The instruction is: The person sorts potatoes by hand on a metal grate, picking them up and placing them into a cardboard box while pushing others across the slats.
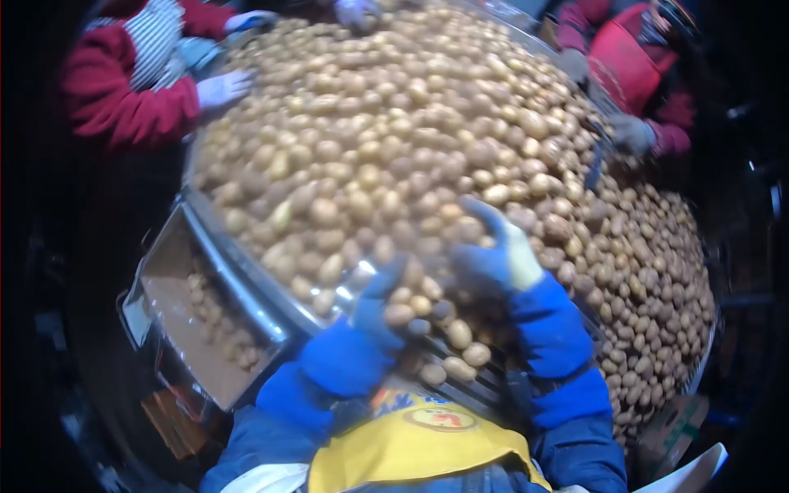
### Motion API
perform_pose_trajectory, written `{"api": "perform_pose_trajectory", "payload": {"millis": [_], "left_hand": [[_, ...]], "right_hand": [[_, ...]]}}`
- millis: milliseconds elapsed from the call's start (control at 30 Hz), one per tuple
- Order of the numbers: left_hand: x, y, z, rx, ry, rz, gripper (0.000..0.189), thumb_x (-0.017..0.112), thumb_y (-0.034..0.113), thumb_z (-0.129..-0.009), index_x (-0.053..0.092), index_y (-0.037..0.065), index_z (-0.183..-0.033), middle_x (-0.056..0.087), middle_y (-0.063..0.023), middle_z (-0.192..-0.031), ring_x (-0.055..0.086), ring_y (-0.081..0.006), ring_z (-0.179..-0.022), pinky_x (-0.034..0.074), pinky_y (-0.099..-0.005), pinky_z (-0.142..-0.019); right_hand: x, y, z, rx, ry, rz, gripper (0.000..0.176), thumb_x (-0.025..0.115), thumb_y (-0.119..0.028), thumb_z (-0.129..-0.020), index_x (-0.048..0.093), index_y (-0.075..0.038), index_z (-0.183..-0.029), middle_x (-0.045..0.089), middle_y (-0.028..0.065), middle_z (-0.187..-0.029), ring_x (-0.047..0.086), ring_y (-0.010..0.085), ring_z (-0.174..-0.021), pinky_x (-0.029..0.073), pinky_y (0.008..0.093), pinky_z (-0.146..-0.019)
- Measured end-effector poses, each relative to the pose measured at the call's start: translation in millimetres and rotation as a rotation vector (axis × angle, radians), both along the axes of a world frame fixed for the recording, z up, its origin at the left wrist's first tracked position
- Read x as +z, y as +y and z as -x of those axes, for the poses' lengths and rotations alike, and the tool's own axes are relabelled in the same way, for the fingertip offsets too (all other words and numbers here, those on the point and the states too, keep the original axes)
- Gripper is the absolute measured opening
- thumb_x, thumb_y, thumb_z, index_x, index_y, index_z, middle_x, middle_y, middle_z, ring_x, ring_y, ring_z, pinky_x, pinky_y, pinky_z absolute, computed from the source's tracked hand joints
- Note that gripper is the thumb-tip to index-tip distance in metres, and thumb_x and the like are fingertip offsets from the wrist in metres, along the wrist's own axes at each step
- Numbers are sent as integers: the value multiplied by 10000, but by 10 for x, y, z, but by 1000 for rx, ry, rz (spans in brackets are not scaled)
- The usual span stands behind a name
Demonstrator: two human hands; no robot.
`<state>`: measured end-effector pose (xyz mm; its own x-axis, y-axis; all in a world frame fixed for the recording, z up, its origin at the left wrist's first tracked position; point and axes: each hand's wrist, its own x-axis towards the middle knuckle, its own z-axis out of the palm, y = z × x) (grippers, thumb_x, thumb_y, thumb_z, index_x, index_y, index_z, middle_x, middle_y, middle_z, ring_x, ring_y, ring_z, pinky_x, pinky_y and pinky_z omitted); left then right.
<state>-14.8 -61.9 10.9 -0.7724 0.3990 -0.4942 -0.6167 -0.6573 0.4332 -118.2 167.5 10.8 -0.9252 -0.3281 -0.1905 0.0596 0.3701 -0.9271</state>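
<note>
A large heap of potatoes [353, 156] spreads in front of me. My left hand [376, 306], in a blue glove, is blurred at the near edge of the heap, its fingers stretched forward beside several loose potatoes [459, 334]. Across from it, my right hand [493, 255], in a blue and pale yellow glove, touches the heap with its fingers apart. Between the two hands, potatoes lie on a dark slotted grate [485, 396] close to my yellow apron [419, 444]. The fingertips are partly smeared by motion.
A metal rim [234, 275] borders the heap at left. Beside it stands a cardboard-coloured box [177, 308] with some potatoes inside. One person in red sleeves [136, 111] works at upper left, another [633, 74] at upper right. A further gloved hand [356, 12] shows at the top.
</note>
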Motion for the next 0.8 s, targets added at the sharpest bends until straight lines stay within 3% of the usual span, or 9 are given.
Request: {"api": "perform_pose_trajectory", "payload": {"millis": [67, 167, 267, 400, 533, 567, 667, 733, 800], "left_hand": [[99, -97, -140, -61, 109, -49, 482, 582, 430, -1076, 585, 54, -1378, 688, -140, -1204, 710, -282, -877, 615, -333, -723], [416, -231, -287, -171, -5, -245, 618, 565, 505, -1098, 526, 35, -1496, 676, -151, -1303, 752, -397, -1076, 629, -425, -804], [174, -22, -460, -18, -83, -280, 609, 585, 502, -1096, 533, 43, -1492, 684, -159, -1305, 754, -408, -1061, 612, -420, -851], [296, -138, -653, -89, -205, -317, 571, 607, 502, -1094, 595, 66, -1462, 684, -100, -1274, 712, -261, -1002, 583, -389, -801], [400, -344, -901, -57, 142, -399, 533, 667, 294, -1078, 538, 89, -1553, 655, -98, -1387, 673, -212, -1133, 548, -359, -925], [366, -370, -927, -58, 239, -432, 554, 681, 219, -1069, 514, 94, -1582, 635, -107, -1445, 664, -219, -1188, 540, -354, -966], [495, -529, -974, 59, 188, -541, 609, 725, 233, -1026, 509, 85, -1576, 590, -128, -1517, 651, -279, -1260, 546, -370, -1004], [475, -693, -1010, 169, 182, -425, 583, 711, 325, -1021, 550, 78, -1524, 637, -126, -1404, 679, -269, -1213, 586, -386, -940], [317, -801, -1040, 268, 196, -170, 581, 696, 417, -1017, 590, 72, -1473, 685, -124, -1291, 706, -260, -1166, 626, -403, -876]], "right_hand": [[158, -10, -99, -131, -321, 398, 635, 828, -131, -916, 610, -33, -1504, 732, 39, -1017, 646, 95, -795, 547, 278, -701], [330, 2, -99, -88, -223, 224, 669, 776, -39, -937, 541, -58, -1564, 693, 25, -993, 612, 60, -735, 500, 221, -625], [369, -77, -21, -81, -178, 125, 715, 740, -15, -927, 489, -54, -1595, 692, 44, -964, 635, 91, -720, 495, 226, -586], [762, -611, -32, 180, -272, 65, 716, 738, -21, -914, 494, -38, -1587, 727, 62, -1032, 671, 101, -762, 529, 230, -609], [1113, -1630, -239, 564, -348, 173, 917, 816, 26, -897, 357, -54, -1688, 568, 200, -1515, 629, 179, -1258, 577, 328, -999], [1236, -1840, -355, 637, -431, 358, 957, 802, 15, -919, 287, -84, -1719, 541, 234, -1553, 635, 199, -1257, 565, 332, -1022], [1274, -2093, -393, 593, -343, 240, 917, 777, -46, -962, 287, -148, -1731, 547, 266, -1546, 672, 182, -1123, 573, 306, -908], [1212, -2015, -249, 413, -421, 223, 762, 738, -132, -1003, 383, -47, -1672, 677, 233, -1369, 707, 169, -911, 566, 293, -747], [1033, -1776, -123, 318, -480, 397, 654, 682, -170, -1039, 437, 30, -1611, 706, 200, -1283, 712, 197, -827, 583, 313, -758]]}}
